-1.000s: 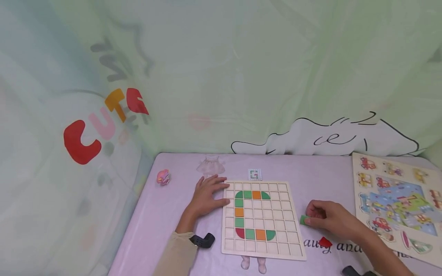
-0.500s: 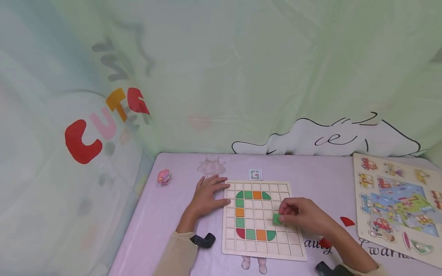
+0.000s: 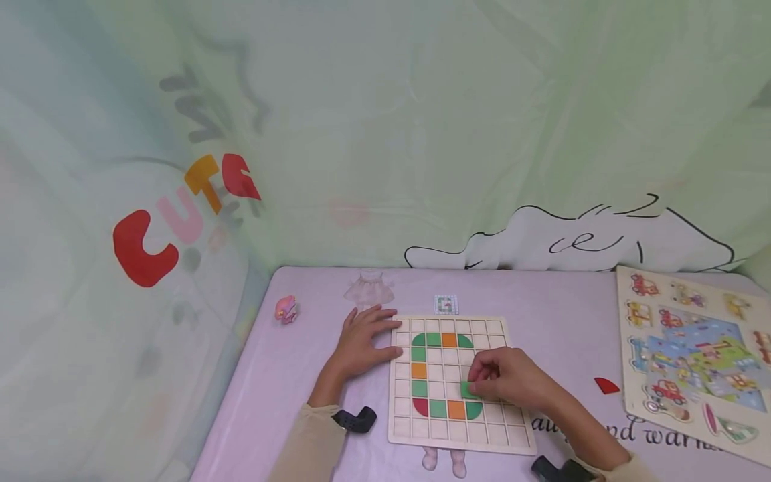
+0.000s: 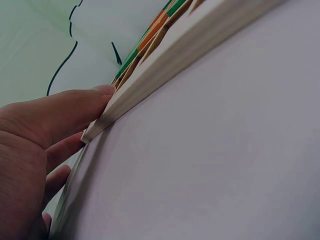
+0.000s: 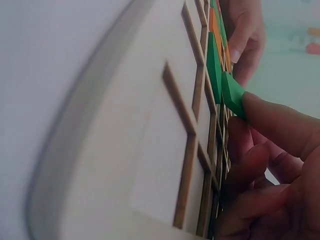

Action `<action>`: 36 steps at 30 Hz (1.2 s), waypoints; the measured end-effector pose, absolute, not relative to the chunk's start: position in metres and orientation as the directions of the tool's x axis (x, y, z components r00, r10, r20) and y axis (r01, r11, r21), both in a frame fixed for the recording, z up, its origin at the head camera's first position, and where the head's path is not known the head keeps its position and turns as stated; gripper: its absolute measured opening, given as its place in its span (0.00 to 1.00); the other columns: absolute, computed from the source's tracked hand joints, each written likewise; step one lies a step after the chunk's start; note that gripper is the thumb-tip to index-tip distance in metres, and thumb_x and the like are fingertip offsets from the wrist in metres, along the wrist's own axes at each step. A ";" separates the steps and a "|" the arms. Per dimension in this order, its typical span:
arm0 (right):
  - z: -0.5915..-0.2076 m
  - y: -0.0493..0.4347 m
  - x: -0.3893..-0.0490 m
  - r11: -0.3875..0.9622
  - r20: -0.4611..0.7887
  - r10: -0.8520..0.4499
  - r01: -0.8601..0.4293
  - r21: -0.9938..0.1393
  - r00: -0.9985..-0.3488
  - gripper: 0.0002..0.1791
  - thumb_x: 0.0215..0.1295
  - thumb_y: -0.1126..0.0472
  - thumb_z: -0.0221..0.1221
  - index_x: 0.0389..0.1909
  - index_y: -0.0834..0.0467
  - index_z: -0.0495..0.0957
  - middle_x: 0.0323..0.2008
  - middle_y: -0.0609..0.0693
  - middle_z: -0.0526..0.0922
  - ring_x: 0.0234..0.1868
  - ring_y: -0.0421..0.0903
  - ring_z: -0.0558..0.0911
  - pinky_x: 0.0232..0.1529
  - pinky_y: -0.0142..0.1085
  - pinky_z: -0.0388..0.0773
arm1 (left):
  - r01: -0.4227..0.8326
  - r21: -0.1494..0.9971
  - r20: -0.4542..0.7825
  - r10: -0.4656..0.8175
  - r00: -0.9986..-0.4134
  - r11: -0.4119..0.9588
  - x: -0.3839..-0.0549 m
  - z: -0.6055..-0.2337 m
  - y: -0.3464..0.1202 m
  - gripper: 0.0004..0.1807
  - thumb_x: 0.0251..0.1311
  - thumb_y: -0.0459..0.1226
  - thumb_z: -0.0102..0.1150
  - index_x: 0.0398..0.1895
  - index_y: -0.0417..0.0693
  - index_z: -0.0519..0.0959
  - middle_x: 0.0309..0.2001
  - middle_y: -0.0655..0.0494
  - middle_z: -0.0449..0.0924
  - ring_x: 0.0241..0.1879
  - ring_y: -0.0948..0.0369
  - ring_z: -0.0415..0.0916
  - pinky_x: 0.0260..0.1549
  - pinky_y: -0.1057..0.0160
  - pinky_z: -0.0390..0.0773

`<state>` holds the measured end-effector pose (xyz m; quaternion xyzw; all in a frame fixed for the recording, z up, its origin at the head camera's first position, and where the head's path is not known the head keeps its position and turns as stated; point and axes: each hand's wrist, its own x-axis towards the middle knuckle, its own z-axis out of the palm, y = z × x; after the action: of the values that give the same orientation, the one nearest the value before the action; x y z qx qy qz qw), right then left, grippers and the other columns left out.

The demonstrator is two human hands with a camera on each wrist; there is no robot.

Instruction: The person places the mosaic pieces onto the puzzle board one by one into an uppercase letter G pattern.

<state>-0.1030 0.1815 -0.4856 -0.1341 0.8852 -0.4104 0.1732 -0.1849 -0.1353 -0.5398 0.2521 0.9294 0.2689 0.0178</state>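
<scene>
A pale wooden grid board [image 3: 504, 438] lies on the table, with green, orange and red tiles set in a C-like curve. My right hand [image 3: 512, 379] pinches a small green square tile [image 3: 466, 390] between thumb and fingers. That tile is at the curve's lower right, just above a rounded green tile [image 3: 474, 410]. In the right wrist view the green tile [image 5: 233, 95] is tilted against the grid. My left hand [image 3: 360, 345] rests at the board's left edge, fingers spread and fairly straight. The left wrist view has its thumb [image 4: 75, 107] touching the board's rim.
Behind the board lies a small pattern card [image 3: 446, 304]. A red quarter-round tile [image 3: 606, 385] sits to the right, near a wooden picture puzzle [image 3: 626, 395]. At the far left is a pink figurine [image 3: 286, 309]. A curtain [image 3: 361, 134] hangs behind the table.
My right hand has carried the green tile leftward from the table onto the board, beside the curve's lower end. The right forearm now covers a second red tile. My left hand has stayed put.
</scene>
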 end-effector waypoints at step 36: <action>-0.493 0.185 -0.105 0.655 -0.165 -0.388 -0.145 -0.742 -0.907 0.10 0.53 0.60 0.74 0.23 0.47 0.80 0.20 0.39 0.77 0.24 0.35 0.72 0.25 0.27 0.67 | 0.449 0.520 0.100 0.470 -0.877 0.726 -0.180 -0.532 -0.134 0.30 0.59 0.57 0.66 0.64 0.60 0.81 0.72 0.62 0.72 0.79 0.54 0.57 0.78 0.38 0.42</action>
<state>-0.1045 0.1849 -0.4929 -0.1489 0.8961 -0.3878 0.1567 -0.1797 -0.1335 -0.5318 0.2474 0.9289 0.2749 0.0196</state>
